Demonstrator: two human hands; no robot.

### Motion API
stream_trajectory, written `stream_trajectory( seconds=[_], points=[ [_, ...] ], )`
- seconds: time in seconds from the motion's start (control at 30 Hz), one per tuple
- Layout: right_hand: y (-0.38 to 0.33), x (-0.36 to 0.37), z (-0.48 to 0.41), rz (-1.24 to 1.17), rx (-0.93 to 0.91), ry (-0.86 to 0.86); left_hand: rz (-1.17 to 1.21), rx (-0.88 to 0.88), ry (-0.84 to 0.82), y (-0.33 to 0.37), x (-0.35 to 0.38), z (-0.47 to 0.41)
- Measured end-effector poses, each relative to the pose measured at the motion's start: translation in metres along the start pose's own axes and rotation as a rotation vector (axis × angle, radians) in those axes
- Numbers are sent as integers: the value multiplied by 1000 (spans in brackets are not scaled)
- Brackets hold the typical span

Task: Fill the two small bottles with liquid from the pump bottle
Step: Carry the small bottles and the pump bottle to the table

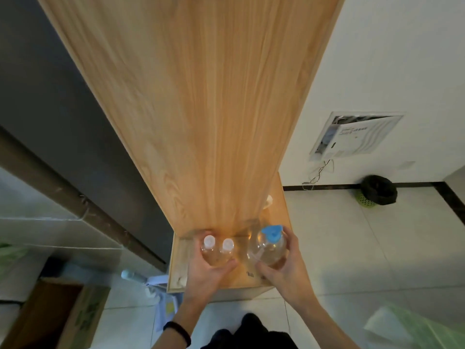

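Left hand (206,275) curled round the two small bottles (217,255), clear, white-capped, upright, side by side and touching. Right hand (284,270) grips the pump bottle (268,253), clear with a blue pump head (271,233), just right of them above the wooden desk (234,282). A small dark print (249,274) on the desk is too small to read.

2 bare forearms, 1 black wristband, dark clothing below.
The left forearm (192,304) and right forearm (318,317) were uncovered right down to the picture's lower edge. A slim, plain black band (177,332) sat snugly round the left wrist. Between the 2 arms showed rumpled black fabric (249,331); whether it was trousers or footwear could not be told.
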State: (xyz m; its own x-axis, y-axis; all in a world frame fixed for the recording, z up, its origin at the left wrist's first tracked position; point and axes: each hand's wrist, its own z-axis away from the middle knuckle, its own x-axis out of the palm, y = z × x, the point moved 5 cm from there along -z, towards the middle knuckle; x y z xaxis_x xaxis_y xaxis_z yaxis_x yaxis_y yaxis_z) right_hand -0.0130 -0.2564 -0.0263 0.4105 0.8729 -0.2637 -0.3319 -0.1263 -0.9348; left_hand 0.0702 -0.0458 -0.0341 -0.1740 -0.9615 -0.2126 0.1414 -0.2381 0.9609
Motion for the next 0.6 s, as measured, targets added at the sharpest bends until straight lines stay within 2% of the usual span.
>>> stream_trajectory(
  seconds=[0.27,0.6],
  points=[
    [-10,1,-4,50,-38,8,-53,54,-35,3,5,-6],
    [-17,0,-4,112,-74,7,-10,63,-201,14,24,-13]
  ],
)
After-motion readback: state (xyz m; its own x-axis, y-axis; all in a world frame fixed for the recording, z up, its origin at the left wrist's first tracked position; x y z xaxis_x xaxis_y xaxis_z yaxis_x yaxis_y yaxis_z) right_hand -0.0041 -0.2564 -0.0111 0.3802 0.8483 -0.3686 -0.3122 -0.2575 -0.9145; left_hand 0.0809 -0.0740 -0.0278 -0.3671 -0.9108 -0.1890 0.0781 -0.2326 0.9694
